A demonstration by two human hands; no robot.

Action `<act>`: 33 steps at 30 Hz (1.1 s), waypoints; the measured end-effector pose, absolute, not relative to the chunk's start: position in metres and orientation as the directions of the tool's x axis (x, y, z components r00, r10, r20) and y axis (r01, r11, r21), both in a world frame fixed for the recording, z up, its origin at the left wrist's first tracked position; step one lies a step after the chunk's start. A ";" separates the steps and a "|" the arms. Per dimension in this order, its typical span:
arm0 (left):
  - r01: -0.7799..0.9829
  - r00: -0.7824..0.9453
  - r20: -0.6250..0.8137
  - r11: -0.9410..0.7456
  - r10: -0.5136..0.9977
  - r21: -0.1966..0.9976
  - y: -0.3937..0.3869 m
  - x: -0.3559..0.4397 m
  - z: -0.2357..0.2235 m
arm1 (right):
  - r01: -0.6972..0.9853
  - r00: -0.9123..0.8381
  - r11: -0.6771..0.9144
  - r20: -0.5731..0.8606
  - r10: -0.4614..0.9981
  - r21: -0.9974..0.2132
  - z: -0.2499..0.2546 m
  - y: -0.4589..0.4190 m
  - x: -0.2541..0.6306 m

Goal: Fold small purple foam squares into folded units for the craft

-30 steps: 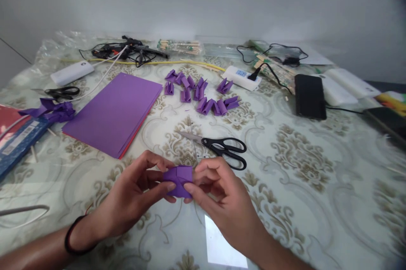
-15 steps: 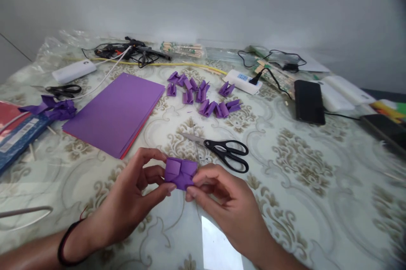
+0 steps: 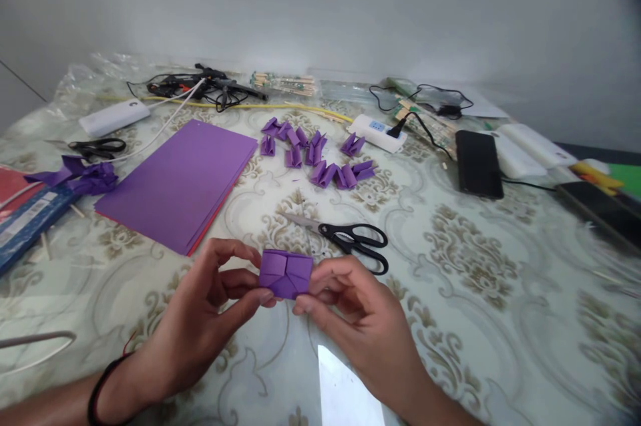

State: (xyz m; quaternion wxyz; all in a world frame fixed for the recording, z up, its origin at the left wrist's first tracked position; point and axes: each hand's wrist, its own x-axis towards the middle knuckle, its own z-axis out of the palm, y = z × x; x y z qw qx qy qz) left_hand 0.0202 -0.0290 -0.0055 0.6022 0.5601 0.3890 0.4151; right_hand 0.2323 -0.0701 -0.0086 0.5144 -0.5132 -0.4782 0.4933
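A small folded piece of purple paper (image 3: 285,272) is held just above the table between both hands. My left hand (image 3: 200,326) pinches its left side with thumb and fingers. My right hand (image 3: 358,322) pinches its right side. Two folded flaps meet along its middle. Black-handled scissors (image 3: 350,239) lie just beyond my right hand. Farther back sits a cluster of several folded purple pieces (image 3: 315,155). A stack of purple sheets (image 3: 183,179) lies to the left.
A patterned cloth under glass covers the table (image 3: 475,266). A power strip (image 3: 378,132), a black phone (image 3: 478,162), cables, a glue gun (image 3: 210,82), a second pair of scissors (image 3: 95,145) and a purple bow (image 3: 87,175) lie around the back and left.
The folded paper has been turned and spread so both flaps face up, and my hands have shifted slightly apart on its sides.
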 end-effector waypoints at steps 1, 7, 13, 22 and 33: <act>-0.060 0.349 0.007 0.015 0.937 0.998 -0.029 0.020 -0.005 | -0.017 0.057 -0.009 -0.010 0.998 -1.000 -0.008 -0.070 0.232; 0.051 0.344 0.069 -0.092 0.937 0.994 -0.027 0.018 -0.007 | -0.012 0.049 0.009 0.009 0.999 -1.000 -0.008 -0.069 0.232; 0.130 0.370 0.154 -0.215 0.916 0.968 -0.025 0.015 -0.005 | 0.045 0.062 0.088 0.091 0.994 -0.995 -0.011 -0.069 0.232; 0.075 0.477 0.214 -0.282 0.852 0.956 -0.021 0.011 0.003 | 0.052 -0.004 0.222 0.222 0.975 -0.974 -0.016 -0.073 0.235; -0.009 0.530 0.065 -0.072 0.845 0.997 -0.024 0.007 0.001 | 0.219 -0.106 0.405 0.391 0.914 -0.888 -0.017 -0.076 0.238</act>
